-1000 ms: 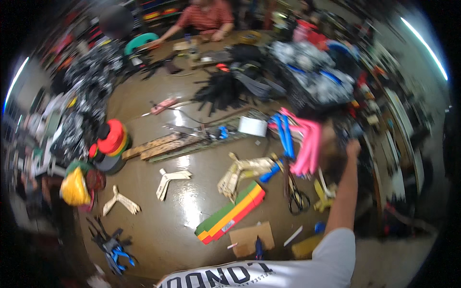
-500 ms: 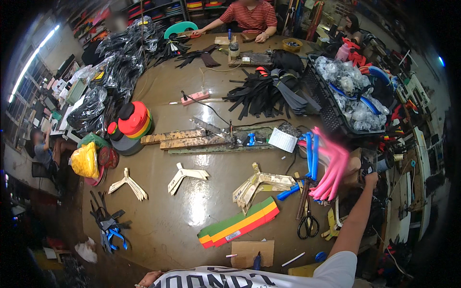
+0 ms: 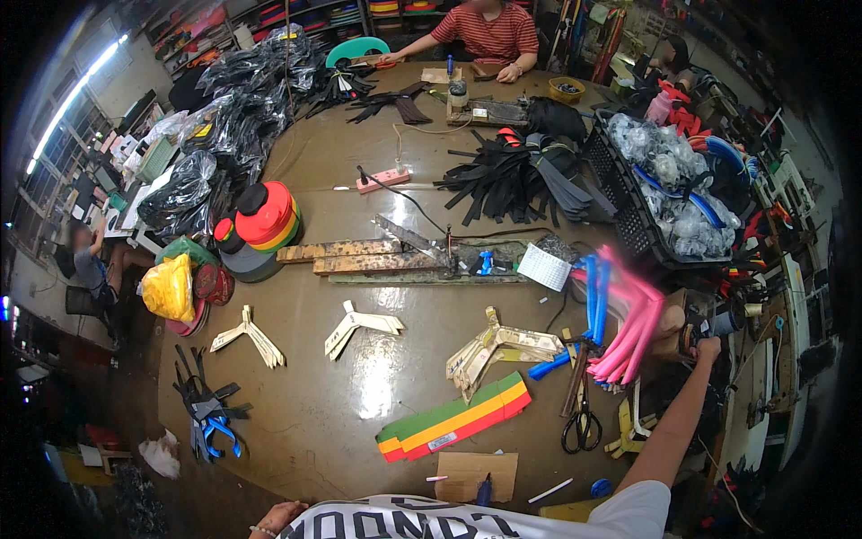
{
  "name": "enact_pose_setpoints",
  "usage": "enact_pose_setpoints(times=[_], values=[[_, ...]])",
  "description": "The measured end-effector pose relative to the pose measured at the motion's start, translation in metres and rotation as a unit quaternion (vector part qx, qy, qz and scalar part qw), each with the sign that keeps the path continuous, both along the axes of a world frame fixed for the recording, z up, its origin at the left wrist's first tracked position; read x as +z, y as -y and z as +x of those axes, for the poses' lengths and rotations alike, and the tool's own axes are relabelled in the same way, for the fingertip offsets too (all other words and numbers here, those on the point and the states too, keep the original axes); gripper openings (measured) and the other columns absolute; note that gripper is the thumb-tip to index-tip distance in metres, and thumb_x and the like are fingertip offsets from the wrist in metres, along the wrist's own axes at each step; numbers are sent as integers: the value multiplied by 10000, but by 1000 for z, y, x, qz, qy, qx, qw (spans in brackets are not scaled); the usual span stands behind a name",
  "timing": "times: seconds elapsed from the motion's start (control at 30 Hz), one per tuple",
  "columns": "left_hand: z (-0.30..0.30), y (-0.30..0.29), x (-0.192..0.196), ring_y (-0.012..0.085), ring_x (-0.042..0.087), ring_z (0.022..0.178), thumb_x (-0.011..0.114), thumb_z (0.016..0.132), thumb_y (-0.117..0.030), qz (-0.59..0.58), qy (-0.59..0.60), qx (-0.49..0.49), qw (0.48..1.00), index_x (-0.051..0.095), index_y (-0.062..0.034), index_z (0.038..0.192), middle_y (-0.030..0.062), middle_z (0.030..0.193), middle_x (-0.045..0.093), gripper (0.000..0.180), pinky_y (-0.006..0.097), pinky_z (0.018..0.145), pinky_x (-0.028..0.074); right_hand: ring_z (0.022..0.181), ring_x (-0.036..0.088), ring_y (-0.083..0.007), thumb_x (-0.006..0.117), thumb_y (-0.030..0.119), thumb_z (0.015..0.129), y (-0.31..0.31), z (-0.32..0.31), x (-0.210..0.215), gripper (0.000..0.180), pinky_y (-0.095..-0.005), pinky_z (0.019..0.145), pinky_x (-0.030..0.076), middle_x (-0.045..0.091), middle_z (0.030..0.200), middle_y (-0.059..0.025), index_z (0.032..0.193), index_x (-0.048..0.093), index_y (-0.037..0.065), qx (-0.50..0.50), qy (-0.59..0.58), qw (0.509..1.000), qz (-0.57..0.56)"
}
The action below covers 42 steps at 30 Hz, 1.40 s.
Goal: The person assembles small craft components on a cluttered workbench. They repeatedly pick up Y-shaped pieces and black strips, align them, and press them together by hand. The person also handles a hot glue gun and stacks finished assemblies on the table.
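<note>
My right arm stretches to the right edge of the table, where my right hand is curled against a cluttered pile of dark things; what it grips is too small to make out. Beside it is a spool, and nearer the middle lie a bundle of pink tubes and blue tubes. Scissors with black handles lie below these. My left hand rests low at the table's near edge, close to my shirt, its fingers mostly hidden. In front of me lies a green, yellow and red striped band.
Several cream V-shaped patterns lie across the table. Behind them are wooden bars and a pink power strip with a cord. A black crate of plastic-wrapped things stands right. A person in a red striped shirt sits opposite.
The whole view has shifted slightly right and down. My right hand stays by the pile at the right edge; a clear-looking piece beside it no longer shows. My left hand looks unmoved.
</note>
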<state>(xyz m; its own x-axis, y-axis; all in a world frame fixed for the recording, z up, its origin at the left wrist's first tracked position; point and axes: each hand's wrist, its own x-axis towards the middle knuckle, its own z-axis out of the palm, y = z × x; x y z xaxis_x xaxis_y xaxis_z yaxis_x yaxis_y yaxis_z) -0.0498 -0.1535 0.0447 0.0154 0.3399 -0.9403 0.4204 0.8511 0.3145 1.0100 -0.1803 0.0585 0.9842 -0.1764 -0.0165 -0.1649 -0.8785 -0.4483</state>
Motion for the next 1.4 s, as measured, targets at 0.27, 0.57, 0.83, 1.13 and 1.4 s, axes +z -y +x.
enact_pose_setpoints(times=[0.27, 0.57, 0.83, 1.13, 1.4], values=[[18, -9, 11, 199, 602, 1016, 486, 997, -343, -30, 26, 53, 998, 623, -9, 1212, 92, 1144, 662, 421, 341, 893, 485, 511, 642, -267, 579, -73, 813, 30, 37, -18, 92, -363, 408, 484, 605, 614, -179, 739, 524, -63, 12, -125, 990, 64], [44, -18, 35, 221, 595, 1063, 482, 993, -323, -55, 30, 95, 994, 594, -2, 1253, 114, 1187, 646, 428, 353, 917, 484, 1004, 654, -375, 665, 30, 801, 28, 42, -14, 257, -479, 852, 533, 654, 1056, -249, 1037, 593, -40, 62, -9, 980, -191], [63, -24, 65, 246, 588, 1110, 482, 985, -300, -75, 21, 152, 985, 560, 4, 1297, 134, 1230, 629, 443, 365, 944, 482, 1035, 642, -375, 696, 74, 808, 15, 3, 7, 254, -473, 838, 543, 654, 1098, -219, 1028, 602, -12, 71, -12, 980, -184], [55, 15, 19, 241, 562, 1155, 502, 972, -288, 126, -158, -140, 969, 550, -2, 1315, 115, 1263, 615, 449, 357, 1000, 439, 1088, 626, -375, 619, 92, 855, 8, 11, -13, 260, -489, 902, 524, 645, 1164, -188, 1112, 618, 50, 15, 11, 985, -174], [1, 5, -5, 220, 520, 1223, 514, 969, -292, -12, 34, 45, 998, 536, -52, 1359, 127, 1348, 560, 458, 339, 1047, 395, 823, 676, -316, 631, 16, 817, 8, 11, -2, 187, -413, 659, 556, 670, 997, -180, 1004, 629, 8, 0, 6, 993, -120]])
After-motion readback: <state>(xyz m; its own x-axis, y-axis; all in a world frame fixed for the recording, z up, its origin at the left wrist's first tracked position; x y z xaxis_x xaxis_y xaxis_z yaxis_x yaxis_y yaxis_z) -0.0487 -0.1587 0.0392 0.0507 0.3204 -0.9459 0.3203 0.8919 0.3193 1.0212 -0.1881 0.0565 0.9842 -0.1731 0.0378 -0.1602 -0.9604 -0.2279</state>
